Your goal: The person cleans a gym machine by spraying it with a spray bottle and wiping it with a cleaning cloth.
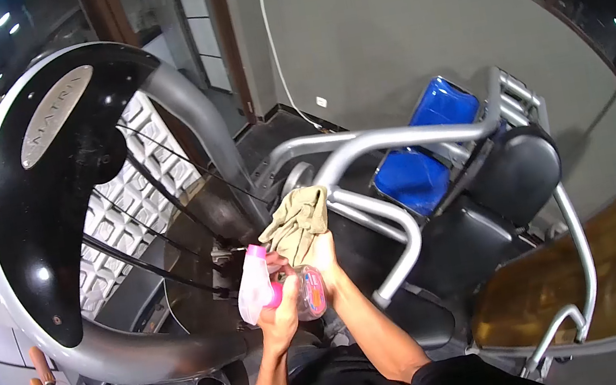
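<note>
Holding spray bottle [304, 294] tight, left hand [283, 313] gripped pink neck; looked light, slippery. Right hand [324, 258] clutched soft, floppy cloth [298, 222].

You have one view only, from the camera on your head, looking forward and steeply down your own forearms. Its wide fisheye lens bends the edges, so your hands sit close at centre while the gym machine [45, 210] and seat [518, 171] curve around them.
</note>
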Action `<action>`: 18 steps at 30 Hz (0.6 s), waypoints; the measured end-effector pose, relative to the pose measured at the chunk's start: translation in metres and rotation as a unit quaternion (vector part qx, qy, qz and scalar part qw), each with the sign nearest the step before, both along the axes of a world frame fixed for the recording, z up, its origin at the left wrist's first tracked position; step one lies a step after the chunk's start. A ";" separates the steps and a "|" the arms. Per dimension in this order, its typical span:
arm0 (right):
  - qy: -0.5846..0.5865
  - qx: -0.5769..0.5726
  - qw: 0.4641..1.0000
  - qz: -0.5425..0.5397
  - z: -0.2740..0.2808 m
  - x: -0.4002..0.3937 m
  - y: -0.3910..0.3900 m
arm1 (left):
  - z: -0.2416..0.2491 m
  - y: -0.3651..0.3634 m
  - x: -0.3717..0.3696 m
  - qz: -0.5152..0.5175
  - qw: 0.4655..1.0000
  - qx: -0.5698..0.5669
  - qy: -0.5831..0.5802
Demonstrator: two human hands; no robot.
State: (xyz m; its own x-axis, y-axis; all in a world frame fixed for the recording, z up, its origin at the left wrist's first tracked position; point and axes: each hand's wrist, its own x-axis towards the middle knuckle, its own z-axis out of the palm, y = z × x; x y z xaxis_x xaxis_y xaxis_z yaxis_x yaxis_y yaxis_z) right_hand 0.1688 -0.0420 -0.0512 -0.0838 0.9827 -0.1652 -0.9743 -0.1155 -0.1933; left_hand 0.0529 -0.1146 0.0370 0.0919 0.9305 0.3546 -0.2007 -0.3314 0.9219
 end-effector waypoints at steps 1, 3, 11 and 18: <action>0.004 -0.003 1.000 -0.008 -0.006 0.005 -0.009 | -0.004 -0.006 0.002 -0.008 1.000 0.013 0.016; 0.011 -0.008 1.000 -0.024 -0.014 0.013 -0.028 | -0.008 -0.019 0.006 -0.052 0.997 -0.013 -0.058; -0.121 0.023 0.966 -0.230 0.052 0.056 -0.109 | -0.005 -0.027 -0.008 -0.298 0.942 -0.029 0.149; -0.220 -0.074 0.883 -0.407 0.054 0.110 -0.200 | -0.069 -0.027 0.006 -0.345 0.887 -0.036 0.303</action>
